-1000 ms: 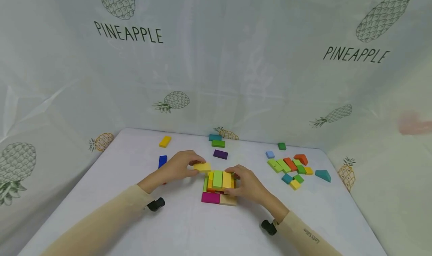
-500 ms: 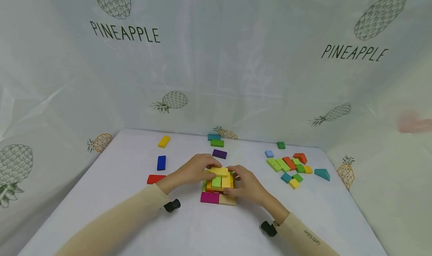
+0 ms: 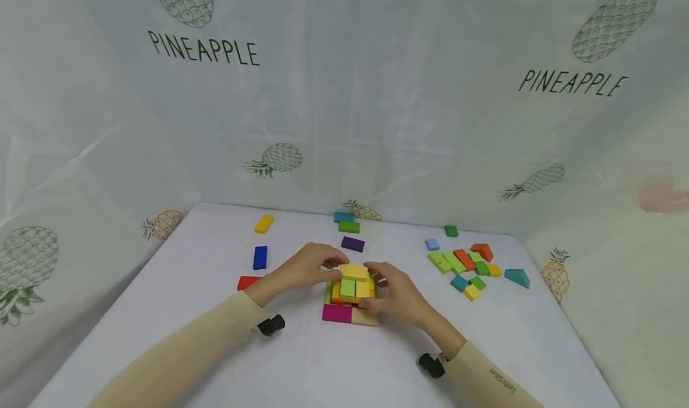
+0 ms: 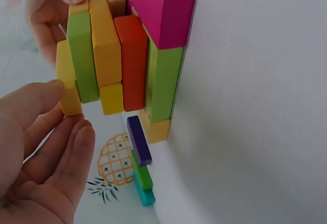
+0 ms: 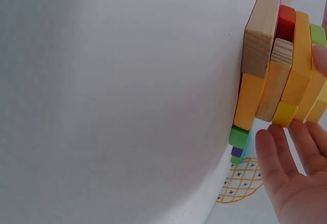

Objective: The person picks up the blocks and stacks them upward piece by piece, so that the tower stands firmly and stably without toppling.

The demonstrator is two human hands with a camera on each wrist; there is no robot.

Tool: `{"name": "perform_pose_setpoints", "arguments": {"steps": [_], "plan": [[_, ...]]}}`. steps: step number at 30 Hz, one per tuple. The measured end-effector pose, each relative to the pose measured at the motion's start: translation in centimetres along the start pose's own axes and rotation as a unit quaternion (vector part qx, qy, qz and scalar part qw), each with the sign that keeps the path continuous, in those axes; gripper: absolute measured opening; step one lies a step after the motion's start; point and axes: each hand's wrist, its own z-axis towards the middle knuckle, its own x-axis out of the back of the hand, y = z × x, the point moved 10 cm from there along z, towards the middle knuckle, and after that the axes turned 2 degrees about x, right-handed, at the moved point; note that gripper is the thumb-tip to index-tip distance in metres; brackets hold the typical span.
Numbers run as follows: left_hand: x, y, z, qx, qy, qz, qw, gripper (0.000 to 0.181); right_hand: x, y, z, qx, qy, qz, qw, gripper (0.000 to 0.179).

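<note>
A stack of coloured wooden blocks stands mid-table, with magenta and plain wood at its front base. Across its top lies a pale yellow block, set crosswise over a lime green block and a light orange block. My left hand pinches the yellow block's left end, thumb against it in the left wrist view. On the stack's right side, my right hand holds the light orange block between thumb in front and fingers behind. Part of that block is hidden under the yellow one.
Behind the stack lie purple, green and teal blocks. To the left are blue, red and yellow ones. Several loose blocks cluster at the right, with a teal triangle beside them.
My left hand has carried the yellow block rightward onto the top of the stack, then slightly further right. My right hand keeps its place at the stack's right side.
</note>
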Motion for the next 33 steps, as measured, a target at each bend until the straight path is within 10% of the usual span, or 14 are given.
{"name": "perform_pose_setpoints", "arguments": {"steps": [33], "plan": [[-0.95, -0.16, -0.02, 0.007, -0.007, -0.020, 0.9998, 0.030, 0.22, -0.18, -0.19, 0.001, 0.002, 0.005, 1.0000, 0.076]]}}
